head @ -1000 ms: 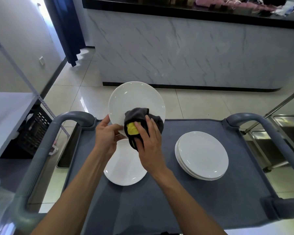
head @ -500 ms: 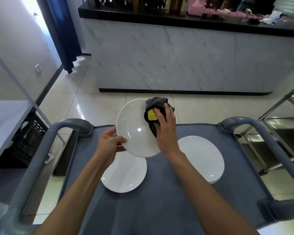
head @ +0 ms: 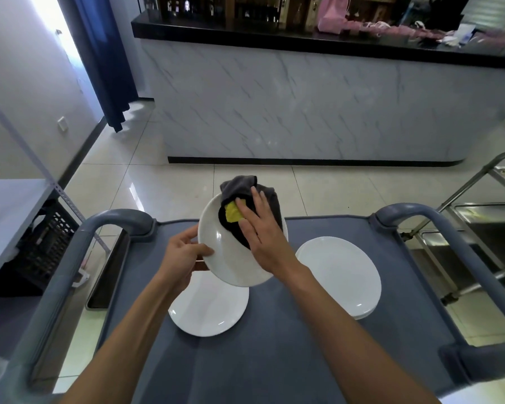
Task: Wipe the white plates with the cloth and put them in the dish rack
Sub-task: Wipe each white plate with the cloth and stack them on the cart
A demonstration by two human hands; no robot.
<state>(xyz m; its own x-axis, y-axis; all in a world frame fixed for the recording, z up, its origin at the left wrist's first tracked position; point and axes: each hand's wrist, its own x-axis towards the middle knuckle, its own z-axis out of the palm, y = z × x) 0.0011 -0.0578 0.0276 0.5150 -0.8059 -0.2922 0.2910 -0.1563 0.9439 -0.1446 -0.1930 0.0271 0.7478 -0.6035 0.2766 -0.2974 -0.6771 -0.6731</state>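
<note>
Held plate: white, round, glossy, tilted, raised above the grey cart top. Left hand grips its left rim; thumb lies on the face.

Cloth: dark grey with a yellow patch, bunched against the plate's upper right area, one fold standing above the rim. Right hand presses it with flat fingers.

Single white plate: flat on the cart top, partly under the held plate.

Stack of white plates: flat, to the right, apart from the single plate.
</note>
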